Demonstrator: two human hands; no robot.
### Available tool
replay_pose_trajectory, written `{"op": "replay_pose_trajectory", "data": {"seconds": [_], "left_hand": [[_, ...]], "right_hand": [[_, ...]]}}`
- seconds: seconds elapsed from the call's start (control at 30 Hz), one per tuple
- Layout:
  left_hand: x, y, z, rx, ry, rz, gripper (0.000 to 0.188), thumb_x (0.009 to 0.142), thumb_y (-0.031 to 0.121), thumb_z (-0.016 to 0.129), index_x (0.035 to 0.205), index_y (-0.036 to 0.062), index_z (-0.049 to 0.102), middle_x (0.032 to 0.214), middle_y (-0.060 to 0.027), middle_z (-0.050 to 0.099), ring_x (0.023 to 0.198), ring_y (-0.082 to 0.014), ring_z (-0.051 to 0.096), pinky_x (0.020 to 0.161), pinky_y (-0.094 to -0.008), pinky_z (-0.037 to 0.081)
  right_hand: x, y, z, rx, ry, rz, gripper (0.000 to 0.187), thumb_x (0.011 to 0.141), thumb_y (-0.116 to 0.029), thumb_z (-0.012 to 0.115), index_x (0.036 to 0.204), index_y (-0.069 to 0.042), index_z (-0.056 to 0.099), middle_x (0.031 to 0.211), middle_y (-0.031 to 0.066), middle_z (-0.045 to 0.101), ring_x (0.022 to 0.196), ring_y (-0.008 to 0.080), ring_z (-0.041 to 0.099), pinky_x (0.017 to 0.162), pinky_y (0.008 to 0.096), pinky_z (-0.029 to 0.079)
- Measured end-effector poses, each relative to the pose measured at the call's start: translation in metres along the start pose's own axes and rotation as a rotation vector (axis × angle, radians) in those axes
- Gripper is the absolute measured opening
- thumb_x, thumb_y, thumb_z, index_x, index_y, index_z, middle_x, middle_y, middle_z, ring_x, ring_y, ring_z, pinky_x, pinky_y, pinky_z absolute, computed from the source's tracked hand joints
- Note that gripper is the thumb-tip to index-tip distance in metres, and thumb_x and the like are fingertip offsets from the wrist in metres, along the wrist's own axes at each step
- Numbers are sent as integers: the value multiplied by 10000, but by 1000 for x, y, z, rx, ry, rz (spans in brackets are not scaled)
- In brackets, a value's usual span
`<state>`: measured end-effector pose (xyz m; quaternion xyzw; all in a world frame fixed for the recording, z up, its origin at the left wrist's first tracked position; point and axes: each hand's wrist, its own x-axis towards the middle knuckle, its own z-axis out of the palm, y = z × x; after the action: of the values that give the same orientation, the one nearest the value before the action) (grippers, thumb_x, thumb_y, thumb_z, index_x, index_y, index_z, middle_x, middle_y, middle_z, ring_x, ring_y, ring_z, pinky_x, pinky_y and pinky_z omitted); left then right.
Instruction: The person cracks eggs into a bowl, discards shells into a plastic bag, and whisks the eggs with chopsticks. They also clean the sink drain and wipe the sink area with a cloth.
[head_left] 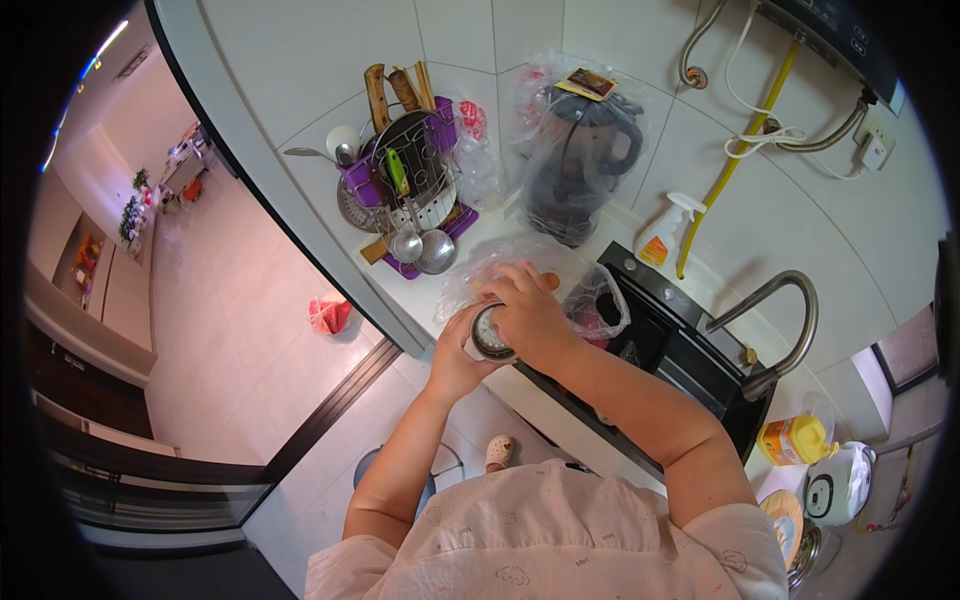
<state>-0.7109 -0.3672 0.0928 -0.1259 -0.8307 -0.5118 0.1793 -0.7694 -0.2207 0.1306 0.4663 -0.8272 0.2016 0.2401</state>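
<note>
A small round container [489, 337] with a dark rim and a whitish, speckled inside or top is between my hands in front of the counter. My left hand [456, 348] is closed round its left side. From the right, my right hand [534, 312] lies against the container, fingers curved over its far edge; part of their grip is hidden. Just beyond them is a crumpled clear plastic bag [462, 284] on the counter. A small brown rounded thing [551, 281] shows beside my right fingers.
A rack [440, 130] with utensils stands at the back left, beside a plastic-wrapped dark appliance [570, 160]. A black sink [690, 360] with a curved faucet [812, 310] and a spray bottle [668, 232] are to the right. Another plastic bag [618, 312] sits at the sink's left end.
</note>
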Motion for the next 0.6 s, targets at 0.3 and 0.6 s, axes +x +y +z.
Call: {"op": "replay_pose_trajectory", "data": {"seconds": [0.3, 0.6], "left_hand": [[2, -1, 0, 16, -1, 6, 732, 517, 95, 843, 1179, 79, 531, 1161, -93, 547, 1081, -254, 507, 943, -349, 387], [4, 1, 3, 51, 3, 33, 752, 527, 122, 848, 1195, 63, 509, 1168, -106, 542, 1086, -260, 512, 937, -350, 393]], "right_hand": [[-2, 4, -8, -2, -33, 36, 95, 631, -107, 666, 714, -64, 647, 1092, 24, 517, 1185, 270, 385, 1046, 508, 250], [-3, -1, -5, 32, -38, 52, 110, 643, -117, 662, 731, -51, 650, 1096, 34, 529, 1179, 289, 390, 1047, 508, 249]]}}
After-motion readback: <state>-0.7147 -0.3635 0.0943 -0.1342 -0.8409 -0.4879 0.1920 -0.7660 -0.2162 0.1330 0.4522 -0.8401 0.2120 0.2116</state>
